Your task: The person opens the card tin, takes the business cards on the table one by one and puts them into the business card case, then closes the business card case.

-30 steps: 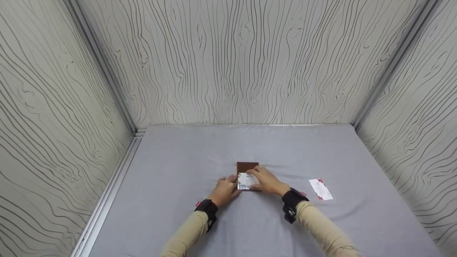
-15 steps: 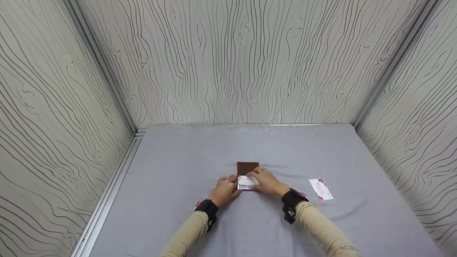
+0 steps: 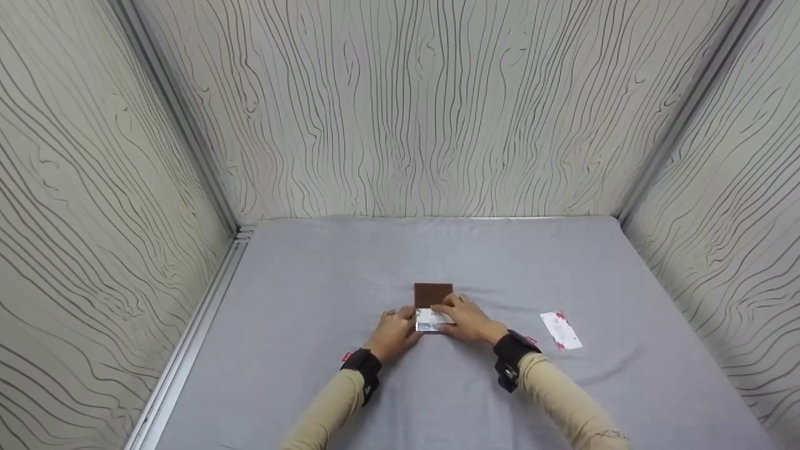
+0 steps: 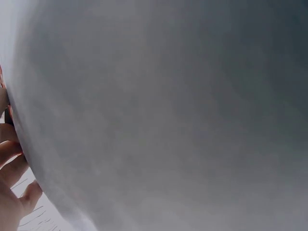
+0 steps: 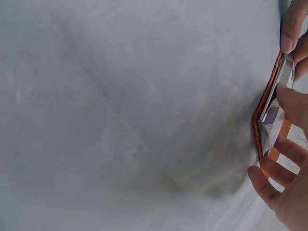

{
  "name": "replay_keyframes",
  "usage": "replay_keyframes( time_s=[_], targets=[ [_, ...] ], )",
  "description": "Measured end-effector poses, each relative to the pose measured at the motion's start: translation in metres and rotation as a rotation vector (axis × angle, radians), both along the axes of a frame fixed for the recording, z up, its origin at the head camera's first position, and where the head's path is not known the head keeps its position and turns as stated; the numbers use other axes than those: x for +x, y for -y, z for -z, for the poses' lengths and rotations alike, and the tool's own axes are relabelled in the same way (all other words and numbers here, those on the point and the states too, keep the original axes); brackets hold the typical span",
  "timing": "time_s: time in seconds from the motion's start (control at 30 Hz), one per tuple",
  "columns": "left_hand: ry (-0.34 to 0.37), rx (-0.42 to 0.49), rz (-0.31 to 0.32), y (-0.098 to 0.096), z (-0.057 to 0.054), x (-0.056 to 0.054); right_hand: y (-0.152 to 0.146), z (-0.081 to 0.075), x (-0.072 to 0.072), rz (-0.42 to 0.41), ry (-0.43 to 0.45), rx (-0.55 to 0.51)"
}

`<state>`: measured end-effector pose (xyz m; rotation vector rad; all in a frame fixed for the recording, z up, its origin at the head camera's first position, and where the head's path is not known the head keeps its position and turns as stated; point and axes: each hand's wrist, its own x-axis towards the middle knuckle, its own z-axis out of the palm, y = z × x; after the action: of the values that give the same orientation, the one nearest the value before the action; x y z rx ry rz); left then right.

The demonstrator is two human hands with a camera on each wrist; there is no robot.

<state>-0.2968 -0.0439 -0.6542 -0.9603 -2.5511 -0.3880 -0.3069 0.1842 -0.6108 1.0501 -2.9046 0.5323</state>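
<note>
A brown business card case (image 3: 433, 294) lies with its lid folded back on the grey cloth. In the right wrist view its reddish-brown cover (image 5: 265, 98) wraps a shiny metal tray. A white business card (image 3: 427, 314) with a leafy print lies over the near half. My left hand (image 3: 394, 332) grips the case's left edge; only part of this hand shows in the left wrist view. My right hand (image 3: 467, 317) pinches the card at its right end, index finger at the far edge and thumb at the near edge, covering that end.
Another white card (image 3: 562, 331) with red flowers lies on the cloth to the right. Grey cloth (image 3: 325, 275) covers the table. Wood-patterned panels (image 3: 425, 112) stand behind and at both sides, with a metal rail (image 3: 194, 337) along the left.
The card's far edge has moved slightly toward me, baring more of the brown lid. My right fingers shifted with it; my left hand has stayed put.
</note>
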Motion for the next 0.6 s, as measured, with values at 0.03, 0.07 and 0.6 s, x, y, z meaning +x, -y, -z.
replay_keyframes(
  time_s=[0.03, 0.07, 0.6],
  targets=[
    [0.004, -0.002, 0.001, 0.000, 0.000, 0.000, -0.002, 0.000, 0.000, 0.002, -0.005, -0.003],
    [0.010, -0.005, 0.001, 0.000, -0.001, 0.000, -0.003, 0.001, 0.000, 0.004, -0.012, -0.009],
    [0.011, 0.015, 0.022, 0.000, -0.002, 0.001, -0.065, -0.008, 0.005, 0.070, -0.084, -0.062]
  ],
)
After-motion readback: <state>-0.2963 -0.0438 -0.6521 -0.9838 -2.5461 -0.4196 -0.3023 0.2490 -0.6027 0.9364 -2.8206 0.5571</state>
